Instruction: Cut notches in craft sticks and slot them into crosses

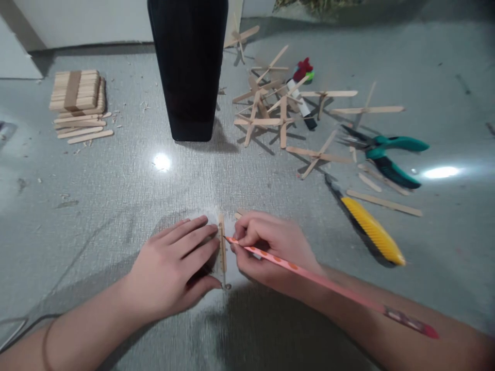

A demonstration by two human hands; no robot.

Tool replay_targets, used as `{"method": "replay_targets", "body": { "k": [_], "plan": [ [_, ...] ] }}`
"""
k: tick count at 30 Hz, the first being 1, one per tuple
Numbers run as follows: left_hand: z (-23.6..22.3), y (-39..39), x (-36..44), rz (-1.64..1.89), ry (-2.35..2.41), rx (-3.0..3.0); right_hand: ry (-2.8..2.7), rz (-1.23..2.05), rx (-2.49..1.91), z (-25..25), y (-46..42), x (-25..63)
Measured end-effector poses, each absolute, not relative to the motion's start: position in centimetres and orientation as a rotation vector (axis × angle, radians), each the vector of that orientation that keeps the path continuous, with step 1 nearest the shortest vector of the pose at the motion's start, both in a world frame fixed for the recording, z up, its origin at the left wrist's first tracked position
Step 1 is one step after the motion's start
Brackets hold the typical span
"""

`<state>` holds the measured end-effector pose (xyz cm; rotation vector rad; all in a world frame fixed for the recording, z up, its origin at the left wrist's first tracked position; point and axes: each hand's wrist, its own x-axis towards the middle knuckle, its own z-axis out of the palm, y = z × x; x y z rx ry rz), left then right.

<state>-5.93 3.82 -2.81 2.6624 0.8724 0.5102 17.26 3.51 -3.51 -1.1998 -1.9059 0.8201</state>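
Observation:
My left hand lies with its fingers stretched out, pressing along a narrow clear ruler with small markings. Against the ruler is a wooden craft stick, pointing away from me and partly covered. A pink pencil with orange spots is pinched in my right hand. Its tip touches or nearly touches the stick's right edge. The end of another craft stick shows behind my right knuckles. What lies under my left palm is hidden.
A black upright box-like object stands ahead. Bundled craft sticks and loose ones lie far left. Crossed-stick pieces, a white tube with a black cap, green-handled pliers and a yellow-handled tool are to the right.

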Motion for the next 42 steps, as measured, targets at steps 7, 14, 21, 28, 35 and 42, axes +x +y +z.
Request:
{"method": "replay_targets", "body": {
  "k": [7,14,21,28,35,42],
  "plan": [
    [-2.66,3.84,-5.82,0.520,0.871,2.663,-1.912,0.805,-1.197,-3.70,3.43,17.16],
    [-2.72,3.85,-5.97,0.500,0.873,2.660,-1.904,0.817,-1.199,-3.64,3.49,17.18],
    [-2.71,3.82,-6.01,0.495,0.875,2.670,-1.904,0.819,-1.221,-3.69,3.41,17.18],
    [-2.40,3.75,-5.76,0.442,0.884,2.694,-1.901,0.829,-1.216,-3.49,3.47,17.14],
    [-2.29,3.69,-5.64,0.445,0.878,2.700,-1.906,0.827,-1.216,-3.60,3.43,17.28],
    [-2.31,3.68,-5.70,0.453,0.871,2.704,-1.888,0.818,-1.207,-3.60,3.45,17.22]
  ]
}}
